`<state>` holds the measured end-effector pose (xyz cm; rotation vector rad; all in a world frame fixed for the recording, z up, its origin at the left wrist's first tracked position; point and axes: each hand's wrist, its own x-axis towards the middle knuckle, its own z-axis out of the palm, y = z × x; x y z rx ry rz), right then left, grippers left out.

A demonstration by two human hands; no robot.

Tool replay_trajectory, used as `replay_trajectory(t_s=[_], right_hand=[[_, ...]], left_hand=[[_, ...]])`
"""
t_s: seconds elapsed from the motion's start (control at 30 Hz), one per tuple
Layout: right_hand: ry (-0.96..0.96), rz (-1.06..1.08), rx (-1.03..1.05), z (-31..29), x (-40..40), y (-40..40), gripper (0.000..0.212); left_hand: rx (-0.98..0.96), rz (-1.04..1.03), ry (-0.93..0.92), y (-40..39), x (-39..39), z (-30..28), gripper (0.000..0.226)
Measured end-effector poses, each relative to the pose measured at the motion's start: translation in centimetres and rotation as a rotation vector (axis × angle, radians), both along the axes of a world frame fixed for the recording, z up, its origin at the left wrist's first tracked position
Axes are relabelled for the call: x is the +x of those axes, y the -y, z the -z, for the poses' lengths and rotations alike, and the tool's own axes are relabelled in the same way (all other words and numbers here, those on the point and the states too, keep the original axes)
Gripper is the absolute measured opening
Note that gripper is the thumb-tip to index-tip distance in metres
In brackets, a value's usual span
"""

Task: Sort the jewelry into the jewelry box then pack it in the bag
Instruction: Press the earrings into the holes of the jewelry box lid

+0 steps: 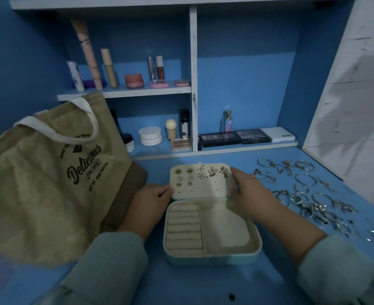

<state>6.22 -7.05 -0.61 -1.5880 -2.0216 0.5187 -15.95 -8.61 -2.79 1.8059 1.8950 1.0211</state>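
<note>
A pale blue jewelry box [212,257] lies open at the middle of the blue desk. Its cream lid [208,187] stands tilted back and carries several pairs of earrings [200,173]. My left hand [153,198] grips the lid's left edge and my right hand [250,188] grips its right edge. The box's ring rolls [185,227] and right compartment hold nothing. Loose silver rings [320,211] and bracelets and chains [291,170] lie on the desk to the right. A tan tote bag [45,179] printed "Delicious" rests at the left.
Shelves at the back hold cosmetics: tubes and jars [115,73] above, cream pots [150,135], a perfume bottle [226,121] and eyeshadow palettes [234,137] below. A white board wall [353,106] rises at the right. A brown item [129,194] lies under the bag.
</note>
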Motion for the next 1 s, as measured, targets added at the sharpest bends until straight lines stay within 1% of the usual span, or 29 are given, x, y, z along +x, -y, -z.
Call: replay_trajectory(t_s=[0.07,0.17,0.3,0.4,0.47,0.6,0.7,0.83,1.0], right_hand=[[0.065,-0.014,-0.015,-0.7,0.1,0.5,0.044],[0.15,-0.039,-0.045,-1.4,0.3,1.0,0.04],[0.265,-0.063,-0.058,-1.6,1.2,1.1,0.022],[0.319,-0.055,-0.052,-1.8,2.4,1.1,0.026],[0.347,-0.037,-0.035,-2.2,3.4,1.3,0.027],[0.421,-0.009,-0.043,-3.5,6.5,1.6,0.023],[0.474,0.011,-0.083,-4.5,9.2,1.6,0.014],[0.527,0.077,-0.101,-4.9,13.3,0.8,0.016],[0.535,0.162,-0.124,-4.6,17.6,0.2,0.018]], left_hand=[[-0.001,0.022,-0.07,0.0,0.0,-0.3,0.023],[-0.023,0.036,-0.146,0.0,0.1,-0.9,0.029],[-0.115,0.079,-0.217,0.2,0.4,-1.7,0.037],[-0.131,0.103,-0.342,0.7,1.1,-2.9,0.038],[-0.102,0.131,-0.427,1.0,2.2,-4.1,0.039],[-0.067,0.288,-0.473,0.6,5.5,-5.8,0.035],[-0.078,0.418,-0.499,-0.1,8.8,-6.6,0.036],[-0.119,0.563,-0.564,-2.3,13.0,-6.7,0.031],[-0.252,0.631,-0.655,-5.4,17.7,-6.7,0.039]])
